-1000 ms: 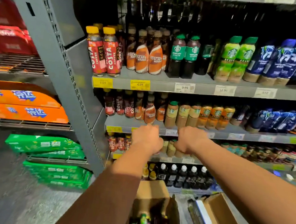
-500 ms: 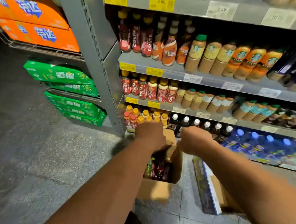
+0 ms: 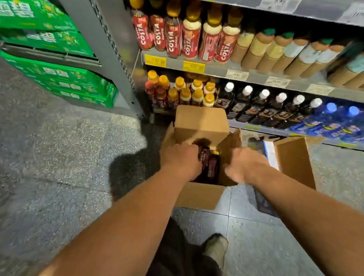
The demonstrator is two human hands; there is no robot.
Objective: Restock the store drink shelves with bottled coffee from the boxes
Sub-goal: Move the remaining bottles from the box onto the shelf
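An open cardboard box (image 3: 195, 195) stands on the floor in front of the shelves, with dark coffee bottles (image 3: 210, 166) with maroon labels upright inside it. My left hand (image 3: 181, 160) reaches into the box from the left, and its curled fingers close on one of these bottles. My right hand (image 3: 244, 164) hovers over the box's right flap with loosely curled fingers and holds nothing. Red Costa coffee bottles (image 3: 187, 37) with yellow caps line the shelf above. More yellow-capped bottles (image 3: 181, 92) fill the bottom shelf just behind the box.
A second open cardboard box (image 3: 295, 163) lies to the right on the floor. Black bottles with white caps (image 3: 262, 108) and blue bottles (image 3: 349, 121) fill the bottom shelf. Green cartons (image 3: 55, 75) are stacked at the left. My foot (image 3: 215, 247) is below the box.
My view has dropped from the upper shelves to the floor. Both hands have come down from shelf height into the open box, and the left one now reaches the bottles.
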